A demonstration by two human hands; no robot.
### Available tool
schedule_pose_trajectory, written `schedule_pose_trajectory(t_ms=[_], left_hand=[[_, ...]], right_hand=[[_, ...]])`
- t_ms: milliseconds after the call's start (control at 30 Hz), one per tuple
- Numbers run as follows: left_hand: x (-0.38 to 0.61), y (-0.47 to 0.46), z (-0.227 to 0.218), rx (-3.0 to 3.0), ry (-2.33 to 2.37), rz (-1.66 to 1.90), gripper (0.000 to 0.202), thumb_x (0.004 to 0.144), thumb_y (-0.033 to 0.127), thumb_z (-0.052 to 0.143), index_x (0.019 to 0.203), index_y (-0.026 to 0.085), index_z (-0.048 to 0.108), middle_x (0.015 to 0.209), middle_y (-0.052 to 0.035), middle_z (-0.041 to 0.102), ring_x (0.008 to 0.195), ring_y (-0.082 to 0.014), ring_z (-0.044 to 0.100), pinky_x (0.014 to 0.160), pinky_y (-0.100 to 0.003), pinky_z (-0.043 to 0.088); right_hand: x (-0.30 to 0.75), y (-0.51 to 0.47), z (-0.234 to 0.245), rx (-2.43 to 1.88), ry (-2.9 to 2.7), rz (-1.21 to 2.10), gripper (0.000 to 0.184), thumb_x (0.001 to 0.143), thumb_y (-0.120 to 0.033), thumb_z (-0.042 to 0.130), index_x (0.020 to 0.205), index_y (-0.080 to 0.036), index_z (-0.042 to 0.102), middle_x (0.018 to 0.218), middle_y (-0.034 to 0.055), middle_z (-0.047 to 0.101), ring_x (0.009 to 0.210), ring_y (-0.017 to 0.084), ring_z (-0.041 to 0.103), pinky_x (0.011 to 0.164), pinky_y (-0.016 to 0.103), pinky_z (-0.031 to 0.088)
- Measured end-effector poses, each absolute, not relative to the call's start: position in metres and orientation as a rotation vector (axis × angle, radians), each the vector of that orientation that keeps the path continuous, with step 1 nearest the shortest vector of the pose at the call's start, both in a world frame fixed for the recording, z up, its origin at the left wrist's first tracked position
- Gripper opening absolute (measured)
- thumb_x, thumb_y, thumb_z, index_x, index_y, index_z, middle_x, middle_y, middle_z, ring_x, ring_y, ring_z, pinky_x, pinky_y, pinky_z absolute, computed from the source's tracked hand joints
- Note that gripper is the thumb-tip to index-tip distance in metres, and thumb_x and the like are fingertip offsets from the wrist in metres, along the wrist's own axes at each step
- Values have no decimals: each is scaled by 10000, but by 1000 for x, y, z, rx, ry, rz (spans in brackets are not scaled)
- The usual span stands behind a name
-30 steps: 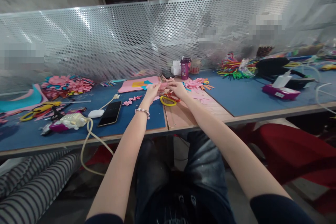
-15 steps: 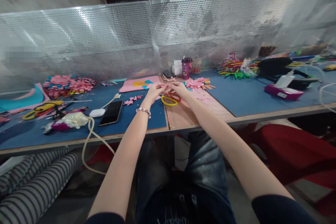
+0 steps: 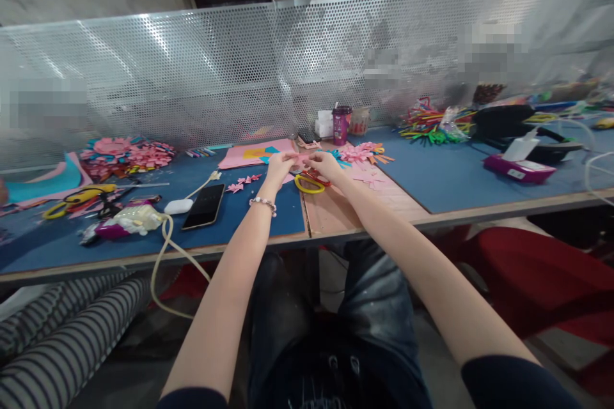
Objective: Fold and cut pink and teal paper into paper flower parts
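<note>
Pinching pink paper (image 3: 301,158) in narrow grip, left hand (image 3: 281,167) and right hand (image 3: 326,165) partly hiding its blurred outline

Left hand (image 3: 279,169) and right hand (image 3: 327,166) close together above the surface (image 3: 403,169), a small pink paper piece (image 3: 300,158) pinched between their fingertips; its exact form is too small to tell. Scissors (image 3: 311,192) with yellow and red handles lie just below the hands. To the left: pink paper sheets (image 3: 231,157), a smartphone (image 3: 203,207) and, beside it, a white case (image 3: 178,206). A purple cup (image 3: 341,128) stands upright beyond the right hand, before a perforated metal panel (image 3: 240,77).
</note>
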State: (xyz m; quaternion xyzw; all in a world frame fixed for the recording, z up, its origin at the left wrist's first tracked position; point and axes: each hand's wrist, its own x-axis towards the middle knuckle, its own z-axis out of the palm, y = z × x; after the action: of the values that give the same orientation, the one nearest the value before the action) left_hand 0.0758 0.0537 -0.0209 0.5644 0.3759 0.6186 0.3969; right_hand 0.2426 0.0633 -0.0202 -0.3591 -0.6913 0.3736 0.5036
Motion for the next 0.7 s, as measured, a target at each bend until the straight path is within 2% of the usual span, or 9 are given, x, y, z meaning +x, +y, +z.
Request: schedule_pose_trajectory(t_ms=[100,233,400,533,700], left_hand=[[77,51,-19,1391,938,1547,76,748,115,662,820,108,685,821,-58,698,734,-165,694,823,-388,589],[79,49,-18,1385,923,1551,41,755,147,673,743,109,661,708,-25,644,669,-148,668,818,-393,593],[78,51,-20,1421,959,1565,196,762,201,684,609,133,581,562,34,490,577,-116,583,758,-388,603],[77,52,-21,1386,939,1583,295,767,229,688,553,162,496,515,63,402,513,-89,514,738,-371,602],[78,48,-17,1288,929,1603,214,787,267,680,643,139,586,593,20,522,580,-113,597,758,-363,602]], right_hand=[[241,67,-22,-826,-1701,766,131,774,-263,698,813,-142,666,773,37,701,663,146,623,623,255,520],[241,71,-24,-811,-1712,713,184,781,-287,664,900,-147,673,877,49,707,687,150,623,616,265,531],[241,73,-27,-848,-1799,539,184,847,-281,602,902,-139,705,817,47,710,688,159,628,681,284,529],[240,71,-26,-897,-1833,360,224,860,-251,621,1018,-139,734,908,65,741,738,173,652,755,297,527],[240,67,-24,-916,-1992,205,291,914,-178,543,1130,-154,736,1114,81,741,931,199,688,879,301,514]])
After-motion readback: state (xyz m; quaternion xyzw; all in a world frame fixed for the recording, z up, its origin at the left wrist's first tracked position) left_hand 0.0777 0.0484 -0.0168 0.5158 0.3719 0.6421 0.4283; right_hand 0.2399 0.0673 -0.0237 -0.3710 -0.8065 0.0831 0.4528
